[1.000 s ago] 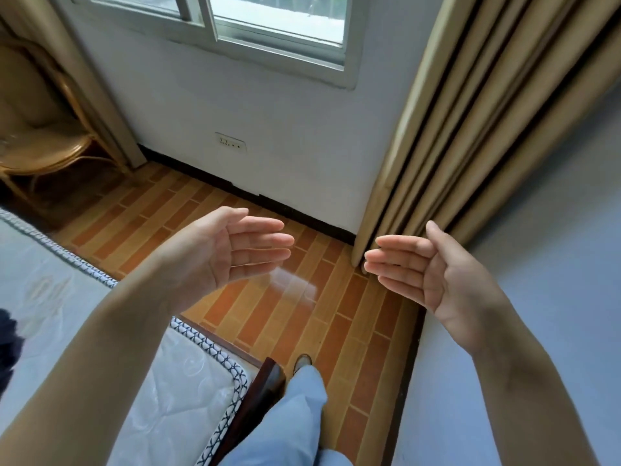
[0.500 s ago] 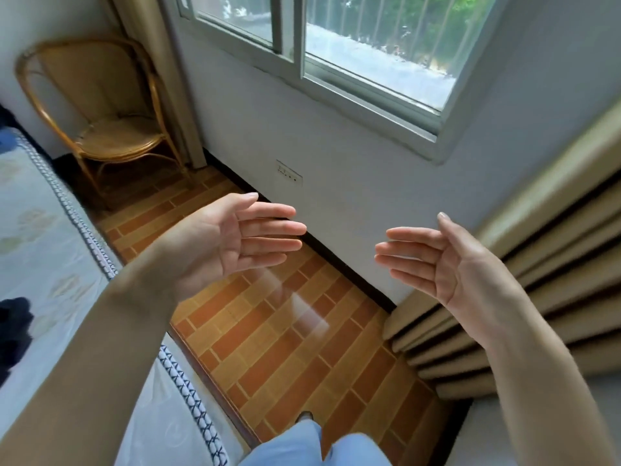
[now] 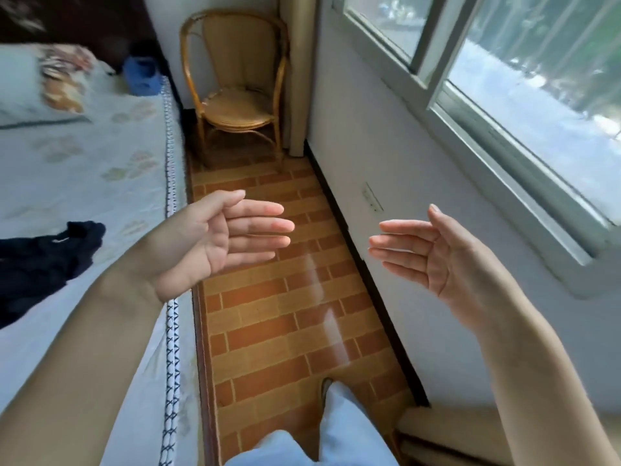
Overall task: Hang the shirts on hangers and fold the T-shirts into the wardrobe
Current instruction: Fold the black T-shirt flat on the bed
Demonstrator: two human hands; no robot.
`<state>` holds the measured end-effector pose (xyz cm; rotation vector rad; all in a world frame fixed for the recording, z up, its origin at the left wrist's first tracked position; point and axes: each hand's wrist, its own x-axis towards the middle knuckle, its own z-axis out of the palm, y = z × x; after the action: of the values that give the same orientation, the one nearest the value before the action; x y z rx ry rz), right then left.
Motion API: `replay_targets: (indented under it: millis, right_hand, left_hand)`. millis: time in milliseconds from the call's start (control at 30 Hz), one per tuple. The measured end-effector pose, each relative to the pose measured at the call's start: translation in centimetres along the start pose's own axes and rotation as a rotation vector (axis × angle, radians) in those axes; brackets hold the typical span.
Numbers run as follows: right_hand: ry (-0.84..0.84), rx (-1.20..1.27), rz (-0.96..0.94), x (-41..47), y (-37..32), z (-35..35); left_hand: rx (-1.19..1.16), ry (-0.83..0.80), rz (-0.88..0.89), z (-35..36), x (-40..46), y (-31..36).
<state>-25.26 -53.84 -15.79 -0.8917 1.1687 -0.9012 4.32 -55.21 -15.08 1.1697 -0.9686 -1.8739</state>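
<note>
over the orange brick-patterned floor [image 3: 285,314], the left hand [image 3: 215,243] and right hand [image 3: 433,253] hung spread, palms facing, empty; a crumpled dark navy garment [image 3: 43,260] lay on the white quilted bed [image 3: 84,169], well left of the left hand.

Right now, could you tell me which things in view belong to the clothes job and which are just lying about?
Belongs to the job:
- dark garment, crumpled on the bed
- left hand and right hand, both empty with fingers straight

Just lying about:
- wicker chair in the corner
- patterned pillow
- blue object at the bed's head, too blurred to name
</note>
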Motion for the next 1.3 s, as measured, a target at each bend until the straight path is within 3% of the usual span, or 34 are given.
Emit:
replay_targets:
  millis: [267, 567, 1300]
  right_hand:
    - [-0.339, -0.090, 0.051, 10.5, -5.4, -1.9]
    - [-0.625, -0.173, 0.187, 19.7, -5.5, 3.8]
    - [-0.816, -0.340, 0.212, 35.3, -9.6, 29.3]
  left_hand:
    - [-0.170, 0.352, 0.100, 0.7, 0.4, 0.8]
    - [-0.336, 0.682, 0.131, -1.1, -1.1, 0.2]
    - [-0.451, 0.905, 0.277, -21.8, 0.8, 8.0]
